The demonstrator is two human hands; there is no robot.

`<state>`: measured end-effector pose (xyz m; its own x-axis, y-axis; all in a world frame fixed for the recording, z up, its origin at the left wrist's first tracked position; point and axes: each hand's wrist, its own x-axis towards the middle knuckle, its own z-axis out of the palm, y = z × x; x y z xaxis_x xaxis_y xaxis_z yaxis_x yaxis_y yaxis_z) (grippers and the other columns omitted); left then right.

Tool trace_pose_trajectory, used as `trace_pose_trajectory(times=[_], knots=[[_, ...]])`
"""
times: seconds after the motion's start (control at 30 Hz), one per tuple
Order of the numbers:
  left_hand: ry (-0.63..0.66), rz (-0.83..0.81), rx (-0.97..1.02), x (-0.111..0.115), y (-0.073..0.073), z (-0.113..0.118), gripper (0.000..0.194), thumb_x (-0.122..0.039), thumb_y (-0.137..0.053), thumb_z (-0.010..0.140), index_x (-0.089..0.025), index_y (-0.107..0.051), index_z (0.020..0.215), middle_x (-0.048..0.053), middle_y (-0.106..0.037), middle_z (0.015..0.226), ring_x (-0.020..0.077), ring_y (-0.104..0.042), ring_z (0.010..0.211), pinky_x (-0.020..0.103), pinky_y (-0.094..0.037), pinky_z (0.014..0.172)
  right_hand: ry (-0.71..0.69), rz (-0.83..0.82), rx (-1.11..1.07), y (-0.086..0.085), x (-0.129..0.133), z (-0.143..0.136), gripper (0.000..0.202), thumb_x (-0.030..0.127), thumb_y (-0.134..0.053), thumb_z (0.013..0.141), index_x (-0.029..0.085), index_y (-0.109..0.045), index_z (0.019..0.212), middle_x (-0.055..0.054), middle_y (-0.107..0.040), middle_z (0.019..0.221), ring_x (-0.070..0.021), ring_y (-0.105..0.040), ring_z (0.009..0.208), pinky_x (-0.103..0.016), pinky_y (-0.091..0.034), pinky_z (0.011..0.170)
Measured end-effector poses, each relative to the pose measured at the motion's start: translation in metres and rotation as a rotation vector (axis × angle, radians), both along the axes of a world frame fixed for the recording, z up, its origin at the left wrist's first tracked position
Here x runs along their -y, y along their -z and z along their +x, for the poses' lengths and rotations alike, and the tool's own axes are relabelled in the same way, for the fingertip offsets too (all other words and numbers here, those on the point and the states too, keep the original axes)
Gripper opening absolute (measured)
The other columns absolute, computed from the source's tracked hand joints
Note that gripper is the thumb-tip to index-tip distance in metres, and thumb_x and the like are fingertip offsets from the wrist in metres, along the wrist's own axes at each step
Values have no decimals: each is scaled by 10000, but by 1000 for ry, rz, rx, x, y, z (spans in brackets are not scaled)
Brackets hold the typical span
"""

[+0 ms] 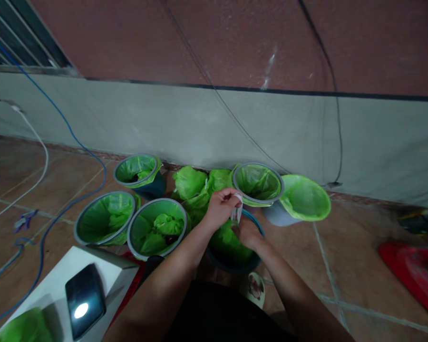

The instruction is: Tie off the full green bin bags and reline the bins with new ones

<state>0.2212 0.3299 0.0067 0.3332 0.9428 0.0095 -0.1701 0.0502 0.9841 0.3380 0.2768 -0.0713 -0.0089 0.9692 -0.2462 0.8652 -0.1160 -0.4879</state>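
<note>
My left hand is closed, its fingertips pinching the top of a whitish, translucent strip that looks like thin plastic. Just below and to the right, my right hand has its fingers curled at the strip's lower end, partly blurred. Both hands are above a dark blue bin holding a green plastic bag. Beyond them stands a grey-rimmed bin lined with green plastic. Right of that, a pale bin tilts, with a green bag over its mouth.
Several green-lined bins, including one with bundled bags, stand to the left. Green bags lie against the wall. A phone rests on a white box. A blue cable crosses the tiles; a red object is right.
</note>
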Motion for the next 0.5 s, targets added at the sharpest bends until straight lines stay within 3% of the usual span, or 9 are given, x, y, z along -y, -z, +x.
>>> trace_pose_trajectory(times=[0.1,0.2,0.3,0.4,0.5], knots=[[-1,-12,23,-2,1,0,99,-239,-620,729,-146,-652,740,-33,-597,569,77,-532,517,196,-457,554,-13,70,-102,-12,-4,10,580,254,-717,722,150,-546,1266,-123,-642,1207,-257,-611,1105,-353,-453,961],[4,-18,34,-3,2,1,107,-245,-634,726,-149,-661,764,-28,-612,587,82,-538,527,203,-456,561,-30,36,-133,-18,-5,17,541,288,-740,681,170,-594,1188,-87,-692,1072,-238,-652,970,-343,-486,875],[-18,-21,59,-4,2,1,122,-246,-637,733,-149,-672,798,-13,-641,636,94,-563,577,216,-466,606,9,-29,24,-15,-4,24,449,306,-736,676,158,-651,1092,-103,-711,960,-268,-660,915,-360,-494,808],[-18,-56,94,-3,-1,0,154,-249,-647,727,-152,-684,841,-3,-665,691,101,-577,609,230,-473,636,6,-36,58,-8,-3,33,354,171,-665,697,181,-682,1050,-100,-719,1009,-263,-656,965,-344,-487,831],[57,-93,149,-1,-6,-3,212,-256,-651,715,-151,-700,892,10,-683,747,91,-551,580,226,-452,597,11,37,-49,-7,-4,37,470,41,-556,685,210,-671,1108,-73,-722,1044,-231,-653,981,-319,-479,860]])
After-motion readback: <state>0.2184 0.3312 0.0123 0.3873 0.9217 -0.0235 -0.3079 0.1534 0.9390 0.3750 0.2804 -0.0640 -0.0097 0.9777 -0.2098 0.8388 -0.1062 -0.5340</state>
